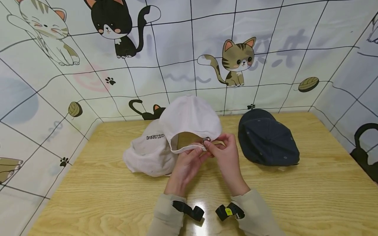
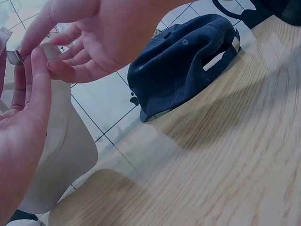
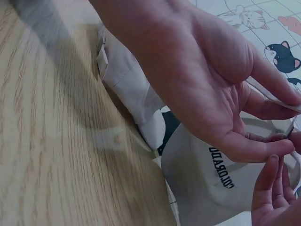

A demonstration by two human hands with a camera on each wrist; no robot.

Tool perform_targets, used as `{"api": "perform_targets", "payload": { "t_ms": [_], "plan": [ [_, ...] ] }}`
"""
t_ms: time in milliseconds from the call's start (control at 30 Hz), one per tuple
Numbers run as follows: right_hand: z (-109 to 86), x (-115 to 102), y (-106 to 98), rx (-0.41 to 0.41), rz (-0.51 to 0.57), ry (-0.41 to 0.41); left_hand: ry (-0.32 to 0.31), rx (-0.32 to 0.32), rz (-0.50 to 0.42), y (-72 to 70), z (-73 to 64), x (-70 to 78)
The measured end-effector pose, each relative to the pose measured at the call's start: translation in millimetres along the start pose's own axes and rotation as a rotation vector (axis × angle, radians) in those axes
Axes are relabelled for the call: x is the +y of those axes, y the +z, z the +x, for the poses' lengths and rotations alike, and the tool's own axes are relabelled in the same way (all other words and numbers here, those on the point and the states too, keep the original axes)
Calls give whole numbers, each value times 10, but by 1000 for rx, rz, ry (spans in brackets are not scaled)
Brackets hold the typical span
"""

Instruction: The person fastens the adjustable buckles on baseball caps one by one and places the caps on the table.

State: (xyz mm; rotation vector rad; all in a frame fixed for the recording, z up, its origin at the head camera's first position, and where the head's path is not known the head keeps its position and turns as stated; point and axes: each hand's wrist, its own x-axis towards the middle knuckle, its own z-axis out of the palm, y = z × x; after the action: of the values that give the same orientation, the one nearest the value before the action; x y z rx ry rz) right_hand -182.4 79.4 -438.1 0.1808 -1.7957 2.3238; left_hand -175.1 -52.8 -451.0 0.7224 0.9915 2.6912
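Both hands hold a white cap [image 1: 190, 114] up over the table, its back opening turned toward me. At the right end of its strap [image 1: 186, 149] sits a small metal buckle [image 1: 206, 140]. My left hand [image 1: 189, 164] pinches the strap from below, thumb on top. The right hand [image 1: 229, 154] pinches at the buckle with thumb and forefinger. In the left wrist view the buckle [image 2: 15, 57] shows between the fingertips of both hands. The fingertips meet in the right wrist view too, where the right hand [image 3: 188, 70] covers much of the strap.
Left of the held cap, and partly behind it, lies an off-white cap [image 1: 147, 157] with dark lettering. A navy cap [image 1: 265, 139] rests to the right. The wooden table [image 1: 103, 196] meets a cat-patterned cloth backdrop [image 1: 177, 42] at the back and sides.
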Motion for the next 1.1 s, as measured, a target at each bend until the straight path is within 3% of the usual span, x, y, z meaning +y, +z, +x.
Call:
{"api": "perform_targets", "payload": {
  "t_ms": [133, 367, 700, 933, 1100],
  "plan": [
    [-53, -212, 75, 15, -101, 24, -9, 11, -5, -1, 4, 7],
    [-73, -270, 59, -25, -231, 39, -17, 27, -20, -2, 13, 4],
    [-78, -275, 39, -112, -216, -12, 0, 44, -72, 0, 19, 25],
    [-59, -278, 27, -188, -206, -83, -15, 111, -67, 2, 44, 40],
    [-95, -305, 27, -180, -205, -66, -25, 141, -39, 12, 36, 38]
  ]
}}
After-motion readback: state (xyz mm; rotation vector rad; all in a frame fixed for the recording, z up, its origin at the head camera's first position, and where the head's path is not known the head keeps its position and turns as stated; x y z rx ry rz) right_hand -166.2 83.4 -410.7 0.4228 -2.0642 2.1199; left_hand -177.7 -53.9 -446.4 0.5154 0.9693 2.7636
